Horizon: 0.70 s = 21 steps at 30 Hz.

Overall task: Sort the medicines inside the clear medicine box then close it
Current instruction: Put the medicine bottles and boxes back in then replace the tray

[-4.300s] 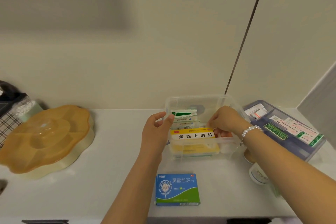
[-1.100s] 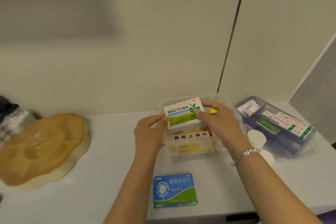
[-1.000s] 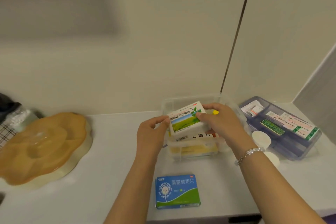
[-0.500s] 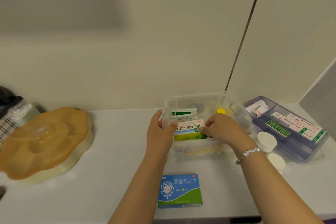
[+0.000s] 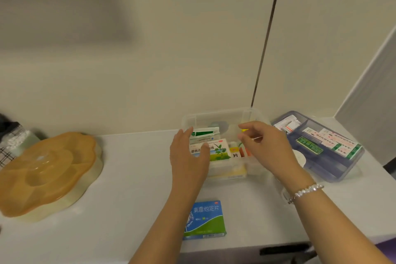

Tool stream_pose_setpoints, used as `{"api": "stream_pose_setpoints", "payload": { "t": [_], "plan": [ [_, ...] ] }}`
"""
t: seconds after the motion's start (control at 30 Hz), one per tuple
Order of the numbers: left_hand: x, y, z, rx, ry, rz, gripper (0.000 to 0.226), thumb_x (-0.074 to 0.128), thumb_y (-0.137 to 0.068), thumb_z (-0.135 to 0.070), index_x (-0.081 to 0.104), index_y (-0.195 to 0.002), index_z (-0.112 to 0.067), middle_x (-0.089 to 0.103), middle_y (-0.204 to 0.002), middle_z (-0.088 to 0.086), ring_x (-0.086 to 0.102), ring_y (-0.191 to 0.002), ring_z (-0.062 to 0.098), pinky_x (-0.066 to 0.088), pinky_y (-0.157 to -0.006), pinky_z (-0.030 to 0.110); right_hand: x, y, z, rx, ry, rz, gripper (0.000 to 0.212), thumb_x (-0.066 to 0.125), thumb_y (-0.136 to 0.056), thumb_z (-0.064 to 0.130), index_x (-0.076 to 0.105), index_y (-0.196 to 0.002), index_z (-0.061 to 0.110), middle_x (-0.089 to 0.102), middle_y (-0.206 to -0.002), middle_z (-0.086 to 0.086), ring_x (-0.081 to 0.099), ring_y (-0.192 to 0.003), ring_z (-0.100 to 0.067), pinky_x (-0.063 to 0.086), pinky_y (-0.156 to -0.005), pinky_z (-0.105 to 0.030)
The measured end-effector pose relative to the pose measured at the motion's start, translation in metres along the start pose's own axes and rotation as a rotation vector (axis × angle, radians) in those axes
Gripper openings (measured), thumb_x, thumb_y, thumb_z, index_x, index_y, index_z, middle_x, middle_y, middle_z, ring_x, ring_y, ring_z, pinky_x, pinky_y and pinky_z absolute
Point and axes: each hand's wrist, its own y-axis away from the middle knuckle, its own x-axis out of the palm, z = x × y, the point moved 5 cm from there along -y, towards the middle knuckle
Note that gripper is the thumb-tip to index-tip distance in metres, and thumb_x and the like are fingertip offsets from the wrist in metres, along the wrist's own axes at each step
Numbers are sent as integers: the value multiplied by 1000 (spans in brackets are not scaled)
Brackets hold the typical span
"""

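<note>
The clear medicine box point(image 5: 222, 117) stands open against the wall. A white-and-green carton point(image 5: 219, 152) lies flat inside it, on top of a yellow carton point(image 5: 235, 155). Green-and-white sachets point(image 5: 205, 134) stand behind it, and a yellow cap point(image 5: 244, 130) shows further back. My left hand point(image 5: 188, 158) rests at the box's left side, fingers apart, thumb touching the white-and-green carton. My right hand point(image 5: 265, 146) hovers over the box's right half, fingers loosely curled, holding nothing. A blue-and-green carton point(image 5: 205, 218) lies on the counter in front of the box.
A blue-tinted tray point(image 5: 334, 167) with plasters and small packets sits to the right. A white cup point(image 5: 301, 157) stands between it and the box. A large orange-lidded dish point(image 5: 47, 171) fills the left side. The counter's front edge runs just below the blue-and-green carton.
The white-and-green carton went down from above the clear box to lie flat inside it. My right hand let go of it and lifted; my left hand loosened its hold.
</note>
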Motion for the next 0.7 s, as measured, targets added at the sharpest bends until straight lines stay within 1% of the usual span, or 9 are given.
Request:
{"api": "stream_pose_setpoints", "payload": {
  "t": [0.07,0.13,0.2,0.27,0.37,0.43,0.5,0.6,0.7],
  "plan": [
    [5,7,-9,83,-73,1,42,56,-87,-19,48,-128,-23,37,-147,0,24,-140,13,-1,-118,32,-23,6,-9,-16,15,-119,19,63,-83,22,67,-101,26,64,-77,16,59,-76,-1,45,-69,-20],
    [10,12,-19,149,-116,-17,35,58,-86,-18,56,-120,-22,49,-137,-2,35,-134,12,-6,-117,29,-43,12,-22,-2,50,-178,19,62,-84,23,68,-101,25,66,-83,12,60,-77,-1,44,-66,-16],
    [14,18,-29,211,-98,-36,28,61,-83,-15,62,-111,-21,60,-122,-4,48,-122,13,4,-119,37,-59,17,-34,12,101,-197,19,62,-84,23,70,-101,23,69,-90,7,62,-81,-8,46,-69,-19],
    [23,25,-37,284,-44,-17,23,63,-82,-13,65,-103,-21,63,-106,-10,55,-109,13,25,-112,43,-71,20,-45,21,155,-189,18,65,-82,22,72,-98,22,70,-90,5,61,-81,-10,47,-71,-25],
    [47,40,-47,333,42,94,15,64,-82,-15,67,-93,-25,61,-91,-20,56,-91,-2,41,-91,24,-78,26,-64,43,241,-61,21,67,-79,20,73,-99,22,67,-82,7,56,-72,-8,44,-66,-25],
    [64,49,-51,362,63,158,11,65,-82,-17,68,-90,-23,62,-85,-19,55,-80,-6,36,-73,5,-79,28,-78,83,245,52,26,68,-80,23,71,-106,22,68,-93,4,59,-80,-12,43,-70,-24],
    [83,59,-52,359,67,259,8,64,-82,-21,67,-88,-26,61,-79,-26,54,-74,-9,35,-62,1,-81,29,-90,117,198,130,29,68,-81,25,68,-110,23,64,-106,3,58,-91,-12,41,-78,-21],
    [114,73,-45,294,10,456,17,62,-83,-30,66,-99,-32,61,-89,-29,54,-76,-14,37,-63,-1,-86,29,-99,143,111,213,25,67,-82,23,68,-106,31,63,-106,9,58,-94,-8,43,-85,-23],
    [136,80,-39,252,-48,542,26,63,-83,-32,63,-110,-31,63,-111,-14,56,-87,-3,39,-74,8,-88,28,-100,134,80,251,23,64,-83,25,64,-95,44,60,-92,24,56,-85,4,42,-72,-10]
  ]
}}
